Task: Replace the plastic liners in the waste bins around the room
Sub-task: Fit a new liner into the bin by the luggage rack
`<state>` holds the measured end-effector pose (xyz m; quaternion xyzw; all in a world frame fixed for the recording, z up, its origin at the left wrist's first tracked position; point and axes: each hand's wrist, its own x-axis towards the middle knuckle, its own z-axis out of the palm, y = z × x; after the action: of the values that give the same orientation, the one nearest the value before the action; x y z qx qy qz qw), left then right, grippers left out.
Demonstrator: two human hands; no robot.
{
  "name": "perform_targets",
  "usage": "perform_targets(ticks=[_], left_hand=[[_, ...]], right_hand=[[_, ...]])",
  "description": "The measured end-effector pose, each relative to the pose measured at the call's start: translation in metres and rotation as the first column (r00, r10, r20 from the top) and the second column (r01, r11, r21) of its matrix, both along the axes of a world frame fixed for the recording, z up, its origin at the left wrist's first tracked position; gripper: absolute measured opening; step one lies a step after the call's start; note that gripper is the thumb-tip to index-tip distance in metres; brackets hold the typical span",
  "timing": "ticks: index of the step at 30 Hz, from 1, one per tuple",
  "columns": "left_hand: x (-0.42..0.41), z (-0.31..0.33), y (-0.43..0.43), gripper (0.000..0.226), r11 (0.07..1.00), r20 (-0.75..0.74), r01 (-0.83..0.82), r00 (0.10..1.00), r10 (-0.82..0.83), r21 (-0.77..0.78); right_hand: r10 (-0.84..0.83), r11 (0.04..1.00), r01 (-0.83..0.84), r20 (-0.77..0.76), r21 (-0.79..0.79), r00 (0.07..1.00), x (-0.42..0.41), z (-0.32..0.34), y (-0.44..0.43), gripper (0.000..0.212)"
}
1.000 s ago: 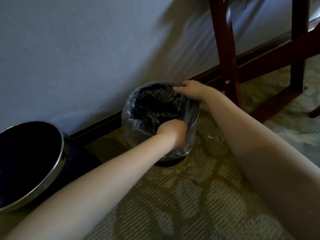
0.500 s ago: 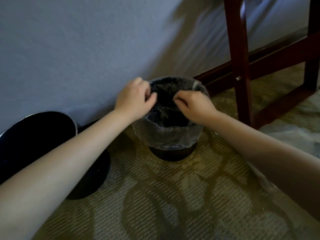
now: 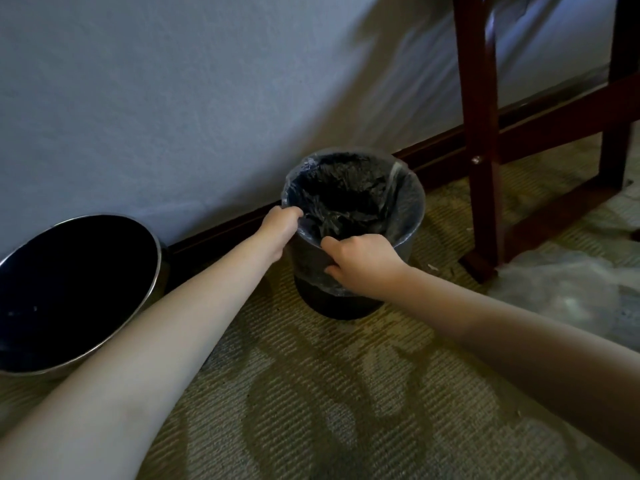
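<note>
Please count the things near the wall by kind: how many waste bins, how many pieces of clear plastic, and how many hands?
Waste bins: 2, the small black bin and the large metal-rimmed bin
Clear plastic pieces: 2, the liner on the small black bin and a loose plastic heap lying at the right
Hands: 2, the left hand and the right hand, both gripping the liner
Total: 6

Ahead of you the small bin (image 3: 349,299) stands on the carpet (image 3: 311,393), just before the baseboard (image 3: 225,230) and the wall (image 3: 173,98) behind it. The liner (image 3: 405,216) sits inside it and folds out over its rim. Your left hand (image 3: 280,225) grips the liner at the rim's left side, and your right hand (image 3: 360,263) at its near side. A larger bin (image 3: 157,258) is well to the left, a furniture leg (image 3: 479,168) just to the right, and loose plastic (image 3: 571,289) lies on the carpet right of that leg.
</note>
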<state>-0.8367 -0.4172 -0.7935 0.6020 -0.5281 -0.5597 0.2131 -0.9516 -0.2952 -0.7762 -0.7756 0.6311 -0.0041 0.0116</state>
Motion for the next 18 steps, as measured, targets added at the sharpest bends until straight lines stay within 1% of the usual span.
perform_targets(ticks=[2,3,4,5,6,7,8,9,10,12,14,16,18], left_hand=[[0.001,-0.002,-0.003,0.056,0.999,-0.010,-0.002,1.000,0.002,0.035],[0.001,0.000,-0.003,0.059,0.999,-0.016,-0.008,1.000,0.008,0.052],[0.001,0.002,0.000,0.064,0.999,0.003,-0.034,0.999,0.034,0.032],[0.002,0.005,0.002,0.067,0.997,0.058,-0.068,0.996,0.070,-0.042],[0.003,0.008,0.004,0.068,0.981,0.148,-0.081,0.983,0.108,-0.175],[0.004,0.011,0.005,0.067,0.940,0.243,-0.050,0.960,0.138,-0.339],[0.005,0.013,0.007,0.063,0.875,0.308,0.020,0.939,0.149,-0.484],[0.005,0.017,0.008,0.056,0.810,0.334,0.085,0.932,0.141,-0.580],[0.004,0.019,0.007,0.048,0.770,0.339,0.130,0.934,0.116,-0.624],[0.001,0.028,0.006,0.036,0.746,0.320,0.168,0.945,0.063,-0.644],[0.002,0.038,0.004,0.033,0.746,0.282,0.157,0.958,0.044,-0.647],[0.010,0.049,0.000,0.033,0.759,0.248,0.115,0.967,0.062,-0.641],[0.028,0.056,-0.009,0.033,0.776,0.199,0.033,0.973,0.120,-0.630]], right_hand=[[0.060,0.998,-0.060,-0.024,0.006,0.998,-0.008,0.000,0.002,0.030],[0.080,0.997,-0.080,-0.012,-0.008,0.997,-0.010,0.000,0.003,0.032],[0.096,0.995,-0.095,0.026,-0.044,0.995,-0.012,0.000,0.004,0.034],[0.112,0.990,-0.103,0.085,-0.098,0.990,-0.013,-0.001,0.004,0.036],[0.123,0.983,-0.100,0.148,-0.155,0.981,-0.013,-0.001,0.005,0.037],[0.127,0.976,-0.085,0.202,-0.202,0.971,-0.014,0.000,0.005,0.038],[0.119,0.968,-0.057,0.251,-0.243,0.961,-0.016,0.000,0.005,0.039],[0.099,0.961,-0.013,0.299,-0.276,0.949,-0.018,0.001,0.005,0.039],[0.060,0.954,0.048,0.346,-0.296,0.936,-0.021,0.003,0.002,0.037],[-0.057,0.940,0.191,0.420,-0.284,0.906,-0.024,0.012,-0.008,0.029],[-0.142,0.929,0.282,0.471,-0.240,0.870,-0.023,0.025,-0.024,0.023],[-0.162,0.921,0.318,0.523,-0.225,0.837,-0.013,0.038,-0.043,0.022],[-0.142,0.927,0.309,0.561,-0.214,0.816,0.002,0.047,-0.063,0.021]])
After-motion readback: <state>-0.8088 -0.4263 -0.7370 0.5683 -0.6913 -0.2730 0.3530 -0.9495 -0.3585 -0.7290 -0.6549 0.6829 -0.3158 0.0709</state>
